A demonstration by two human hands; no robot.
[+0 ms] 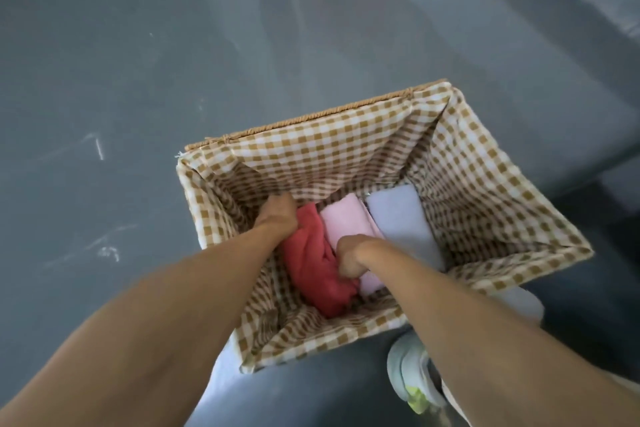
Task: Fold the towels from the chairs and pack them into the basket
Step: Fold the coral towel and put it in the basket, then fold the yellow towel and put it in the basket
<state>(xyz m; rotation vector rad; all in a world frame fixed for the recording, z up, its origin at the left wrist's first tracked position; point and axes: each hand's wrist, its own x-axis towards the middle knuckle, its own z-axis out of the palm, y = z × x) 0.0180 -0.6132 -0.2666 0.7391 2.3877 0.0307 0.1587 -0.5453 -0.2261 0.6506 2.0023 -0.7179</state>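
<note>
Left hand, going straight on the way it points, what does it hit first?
Probably the checked lining low on the far wall of the basket; the left hand sits at the far end of the red towel. Depth is unclear.

basket [485, 163] on floor [104, 80] | inside, side by side: left towel [311, 263], middle towel [346, 218], right towel [401, 218] | shoe [405, 371] just before basket

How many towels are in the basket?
3, side by side: red towel on the left, pink towel in the middle, lilac towel on the right. Others may lie hidden underneath.
</note>
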